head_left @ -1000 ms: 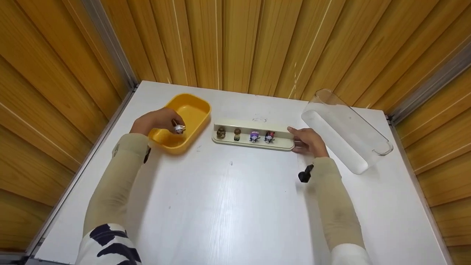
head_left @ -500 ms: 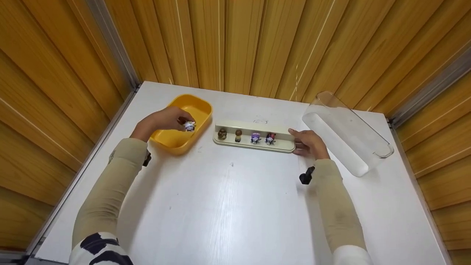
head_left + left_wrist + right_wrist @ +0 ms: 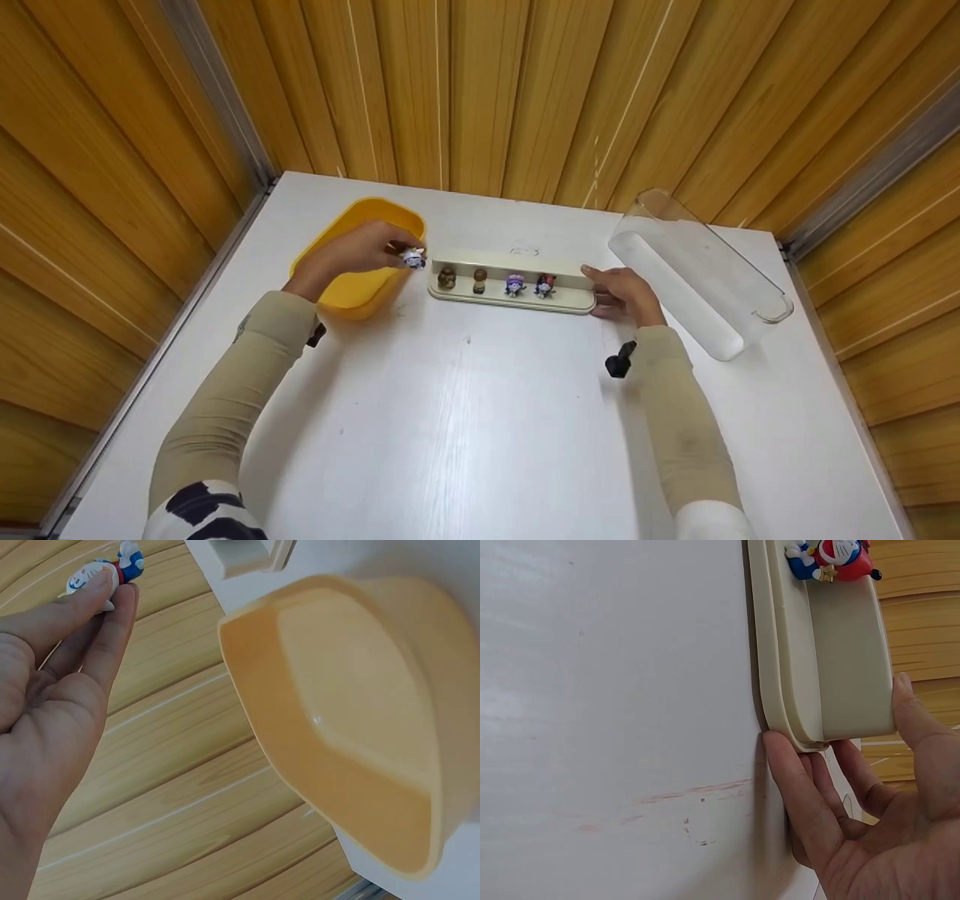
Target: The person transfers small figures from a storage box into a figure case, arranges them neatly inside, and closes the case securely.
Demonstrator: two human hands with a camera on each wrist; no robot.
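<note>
My left hand (image 3: 364,247) pinches a small blue-and-white cartoon cat figurine (image 3: 91,579) between thumb and fingertips. It is above the right rim of the yellow bin (image 3: 358,311), just left of a cream stepped display stand (image 3: 499,301). On the stand's lower step stand several figurines: a brown one (image 3: 447,278), a brown-and-cream one (image 3: 479,281), a purple-hatted one (image 3: 514,285) and a red-and-blue one (image 3: 544,286). My right hand (image 3: 626,289) grips the stand's right end, its thumb on the raised back and fingers at the end and lower edge.
To the right, a clear cover (image 3: 697,262) lies slantwise on the white table (image 3: 465,435). Wood-look panels (image 3: 487,90) enclose the table at the back and sides.
My left hand has carried the figurine rightward from inside the yellow bin to over its right rim, near the stand. The right hand keeps its hold on the stand.
</note>
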